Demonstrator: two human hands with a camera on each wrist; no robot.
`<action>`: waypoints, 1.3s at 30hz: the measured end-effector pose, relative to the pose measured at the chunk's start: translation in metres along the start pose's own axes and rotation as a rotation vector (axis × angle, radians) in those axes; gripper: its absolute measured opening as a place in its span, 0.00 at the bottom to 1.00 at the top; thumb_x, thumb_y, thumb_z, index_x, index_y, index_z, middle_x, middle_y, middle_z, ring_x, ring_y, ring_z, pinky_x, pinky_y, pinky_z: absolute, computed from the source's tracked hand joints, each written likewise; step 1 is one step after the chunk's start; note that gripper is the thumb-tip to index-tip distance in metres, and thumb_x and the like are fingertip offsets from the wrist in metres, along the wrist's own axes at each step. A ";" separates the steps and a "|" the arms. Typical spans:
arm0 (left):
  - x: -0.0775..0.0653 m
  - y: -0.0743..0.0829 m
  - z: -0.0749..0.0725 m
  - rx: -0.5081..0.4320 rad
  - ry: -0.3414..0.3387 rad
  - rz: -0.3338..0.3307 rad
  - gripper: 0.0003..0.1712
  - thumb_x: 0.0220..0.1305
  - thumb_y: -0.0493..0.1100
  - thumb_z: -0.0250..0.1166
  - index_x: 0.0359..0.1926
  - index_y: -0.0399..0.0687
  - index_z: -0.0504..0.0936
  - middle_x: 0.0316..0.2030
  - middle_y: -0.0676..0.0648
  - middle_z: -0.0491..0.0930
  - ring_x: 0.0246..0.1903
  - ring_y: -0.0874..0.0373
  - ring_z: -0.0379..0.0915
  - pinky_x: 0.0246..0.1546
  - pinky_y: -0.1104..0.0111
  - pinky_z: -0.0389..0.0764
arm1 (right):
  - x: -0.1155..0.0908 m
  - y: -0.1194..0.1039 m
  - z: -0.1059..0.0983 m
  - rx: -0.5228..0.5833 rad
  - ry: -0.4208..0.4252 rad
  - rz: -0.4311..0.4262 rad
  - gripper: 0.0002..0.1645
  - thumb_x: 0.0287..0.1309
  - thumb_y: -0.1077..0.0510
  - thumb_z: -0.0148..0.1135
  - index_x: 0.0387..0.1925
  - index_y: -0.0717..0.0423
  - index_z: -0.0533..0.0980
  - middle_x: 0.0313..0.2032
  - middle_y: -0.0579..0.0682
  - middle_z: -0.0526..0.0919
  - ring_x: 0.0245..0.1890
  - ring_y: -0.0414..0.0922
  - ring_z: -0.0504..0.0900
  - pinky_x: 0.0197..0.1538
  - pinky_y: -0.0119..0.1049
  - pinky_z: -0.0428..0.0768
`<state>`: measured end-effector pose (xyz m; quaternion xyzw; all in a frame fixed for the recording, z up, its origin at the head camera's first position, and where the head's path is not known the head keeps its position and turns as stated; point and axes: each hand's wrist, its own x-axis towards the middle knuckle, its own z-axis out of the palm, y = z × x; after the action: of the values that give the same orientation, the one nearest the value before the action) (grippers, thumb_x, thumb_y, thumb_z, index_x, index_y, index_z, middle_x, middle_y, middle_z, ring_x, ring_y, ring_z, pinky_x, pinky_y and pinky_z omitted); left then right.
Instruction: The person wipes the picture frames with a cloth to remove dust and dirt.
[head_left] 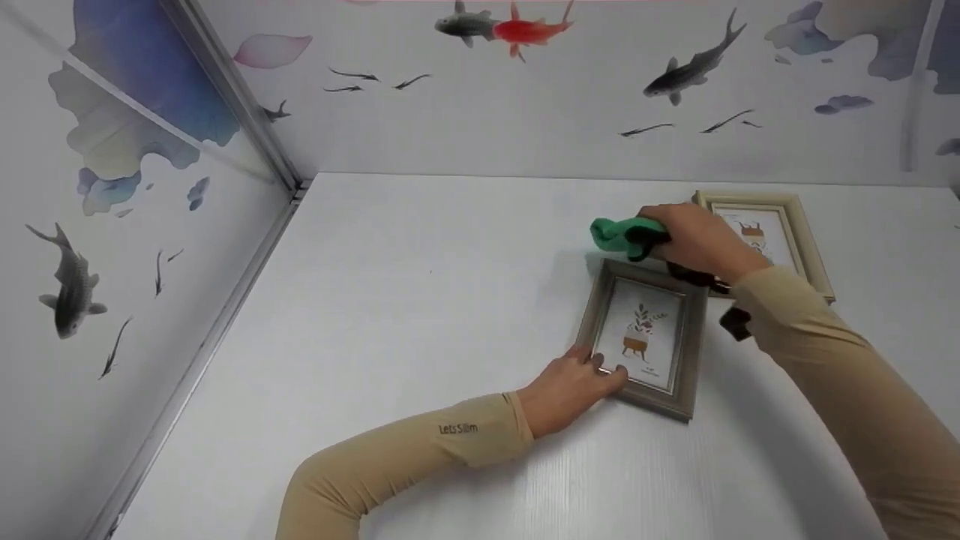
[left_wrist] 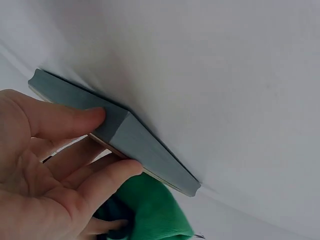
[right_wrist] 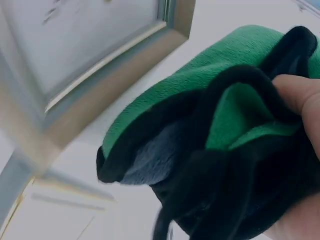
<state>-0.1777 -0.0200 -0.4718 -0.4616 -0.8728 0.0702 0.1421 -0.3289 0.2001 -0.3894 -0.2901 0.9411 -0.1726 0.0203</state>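
Observation:
A grey-brown picture frame with a potted-plant print lies tilted on the white surface. My left hand holds its lower left corner; in the left wrist view the thumb and fingers are around the frame's outer edges. My right hand grips a bunched green cloth with dark trim, just over the frame's top edge. Close up in the right wrist view, the cloth shows folded dark edging and a blue-grey underside beside the frame's corner.
A second, cream-gold picture frame lies behind the right wrist, partly covered by it. White panels printed with fish stand at the back and left, with a metal corner post between them.

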 end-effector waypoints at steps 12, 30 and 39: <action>0.017 -0.047 0.009 -0.087 -0.187 -0.187 0.23 0.63 0.36 0.62 0.59 0.52 0.78 0.44 0.39 0.82 0.44 0.46 0.79 0.48 0.59 0.76 | -0.081 0.057 -0.064 -0.067 0.047 0.179 0.21 0.53 0.71 0.62 0.51 0.66 0.74 0.43 0.69 0.79 0.39 0.62 0.77 0.42 0.62 0.72; 0.044 -0.129 0.028 -0.268 -0.260 -0.503 0.14 0.64 0.46 0.65 0.47 0.44 0.84 0.38 0.45 0.85 0.38 0.51 0.79 0.44 0.61 0.76 | -0.129 0.087 -0.063 -0.079 0.082 0.242 0.19 0.53 0.71 0.62 0.49 0.66 0.74 0.35 0.66 0.80 0.31 0.59 0.78 0.37 0.60 0.74; 0.088 -0.115 0.012 -0.131 -0.363 -0.650 0.17 0.70 0.50 0.57 0.53 0.49 0.82 0.51 0.43 0.80 0.52 0.46 0.74 0.51 0.54 0.75 | -0.151 0.103 -0.059 -0.109 0.064 0.277 0.18 0.54 0.70 0.62 0.48 0.67 0.74 0.32 0.64 0.80 0.27 0.56 0.77 0.34 0.59 0.74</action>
<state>-0.3187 -0.0119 -0.4381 -0.1487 -0.9873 0.0464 -0.0300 -0.2671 0.3812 -0.3778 -0.1524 0.9803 -0.1259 -0.0017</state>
